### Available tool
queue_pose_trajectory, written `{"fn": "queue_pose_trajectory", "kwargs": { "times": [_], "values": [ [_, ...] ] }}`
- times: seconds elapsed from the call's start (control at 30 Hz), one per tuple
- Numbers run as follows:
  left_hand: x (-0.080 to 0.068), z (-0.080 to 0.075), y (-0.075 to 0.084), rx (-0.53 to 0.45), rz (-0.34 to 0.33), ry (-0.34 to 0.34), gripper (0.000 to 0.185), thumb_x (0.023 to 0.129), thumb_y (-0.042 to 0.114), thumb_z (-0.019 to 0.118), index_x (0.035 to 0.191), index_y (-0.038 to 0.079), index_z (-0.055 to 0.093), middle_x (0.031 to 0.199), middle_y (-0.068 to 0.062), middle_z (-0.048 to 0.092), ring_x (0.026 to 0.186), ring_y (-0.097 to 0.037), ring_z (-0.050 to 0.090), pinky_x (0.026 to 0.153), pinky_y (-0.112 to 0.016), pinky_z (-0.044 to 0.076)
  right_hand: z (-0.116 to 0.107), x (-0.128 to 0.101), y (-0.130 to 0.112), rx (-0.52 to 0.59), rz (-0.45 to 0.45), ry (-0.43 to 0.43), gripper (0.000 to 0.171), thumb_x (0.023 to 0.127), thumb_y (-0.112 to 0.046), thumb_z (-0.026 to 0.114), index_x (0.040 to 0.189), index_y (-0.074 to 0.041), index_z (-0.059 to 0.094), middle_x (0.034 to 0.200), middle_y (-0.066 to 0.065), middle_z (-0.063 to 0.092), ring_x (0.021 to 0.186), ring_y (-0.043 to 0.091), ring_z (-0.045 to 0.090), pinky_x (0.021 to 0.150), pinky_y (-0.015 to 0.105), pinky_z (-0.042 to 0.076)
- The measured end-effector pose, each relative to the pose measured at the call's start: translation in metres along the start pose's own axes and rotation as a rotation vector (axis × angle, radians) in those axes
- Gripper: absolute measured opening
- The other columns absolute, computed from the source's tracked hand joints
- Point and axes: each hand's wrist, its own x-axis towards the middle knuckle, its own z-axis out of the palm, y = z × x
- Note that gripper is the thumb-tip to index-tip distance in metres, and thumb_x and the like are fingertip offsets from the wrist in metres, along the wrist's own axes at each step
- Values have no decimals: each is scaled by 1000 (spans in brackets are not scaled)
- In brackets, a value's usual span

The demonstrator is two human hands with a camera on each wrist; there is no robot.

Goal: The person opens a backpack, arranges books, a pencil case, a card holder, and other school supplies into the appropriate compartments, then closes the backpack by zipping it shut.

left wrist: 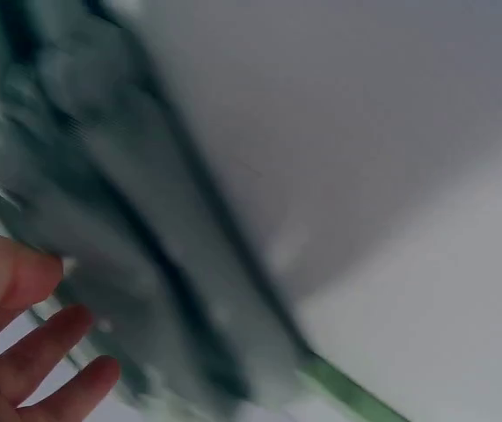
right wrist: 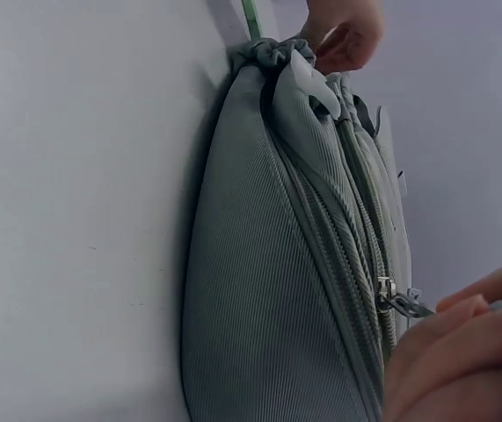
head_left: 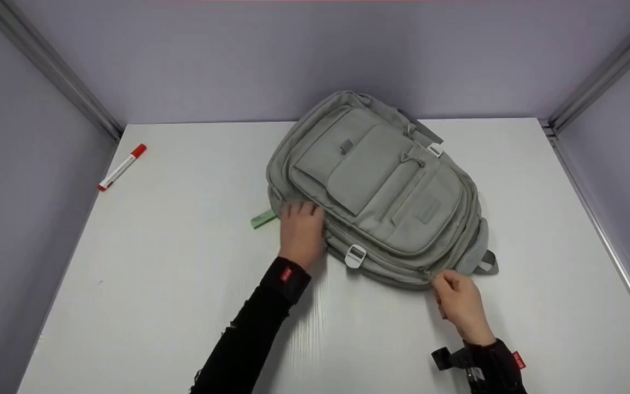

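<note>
A grey-green backpack lies on its back, slanted across the white table. My right hand pinches a zipper pull at the bag's lower right edge; in the right wrist view the metal slider sits on the zipper track. Over at the lower left side, my left hand rests with its fingers against the bag. The left wrist view shows the left thumb and fingers apart, loosely bent beside the fabric. A white buckle lies on the side facing me.
A green strip juts out from the bag's left side. At the table's far left lies a marker with a red cap. Grey panels stand behind and on both sides of the white table.
</note>
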Motion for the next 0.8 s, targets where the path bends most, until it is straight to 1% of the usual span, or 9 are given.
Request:
{"fn": "queue_pose_trajectory", "kwargs": {
  "times": [0.1,0.2,0.23,0.27,0.33,0.47,0.57,0.7,0.8],
  "values": [
    [-9,-9,42,-55,131,-48,20,79,7,71,98,10,69,103,-5,68,98,-24,63,88,-38,54,0,-1,0,105,34,-8,30,97,-2,45,67,-4,48,50,-3,43,34,6,36,37,19,28],
    [-21,-12,84,-97,254,-153,19,86,15,68,105,12,69,105,-2,67,94,-18,63,79,-29,56,2,-2,-1,185,48,-24,30,99,-3,44,69,-3,49,51,-2,43,34,5,35,36,19,26],
    [-25,-10,95,-90,287,-169,18,88,17,67,105,13,69,104,0,66,92,-16,64,75,-27,56,3,-2,-1,210,49,-27,31,100,-4,45,69,-3,49,51,-2,43,33,5,34,36,19,25],
    [-28,-7,105,-88,307,-179,17,89,18,67,105,14,68,103,0,65,88,-15,64,70,-26,55,4,-3,-2,229,50,-32,32,101,-4,45,69,-2,49,51,-2,43,33,4,34,36,18,25],
    [-32,-2,119,-65,311,-182,14,91,18,66,104,15,68,99,2,62,80,-12,64,60,-25,53,6,-3,-3,255,48,-46,34,102,-6,46,68,-3,47,50,-3,42,33,4,33,36,18,24],
    [-33,9,132,-8,307,-143,9,91,18,66,100,16,66,95,3,57,67,-9,62,48,-23,49,8,-3,-6,309,50,-64,35,103,-8,47,67,-6,47,51,-4,41,34,3,32,37,17,23],
    [-31,14,134,-5,351,-142,9,92,16,64,101,15,64,96,4,57,65,-7,62,48,-20,50,7,-2,-7,368,62,-50,34,102,-7,44,69,-8,49,53,-6,41,35,1,33,36,16,24],
    [-28,15,129,-53,421,-195,6,97,14,59,103,14,58,97,3,55,66,-9,63,49,-20,50,0,2,-6,425,66,-39,37,102,-6,42,66,-11,46,53,-7,40,35,0,33,37,15,24],
    [-26,14,122,-90,457,-244,10,96,12,58,106,14,58,101,3,56,71,-10,64,54,-21,52,-8,5,-3,461,58,-44,41,102,-6,41,62,-13,42,53,-8,39,37,-1,33,39,15,24]
  ]
}}
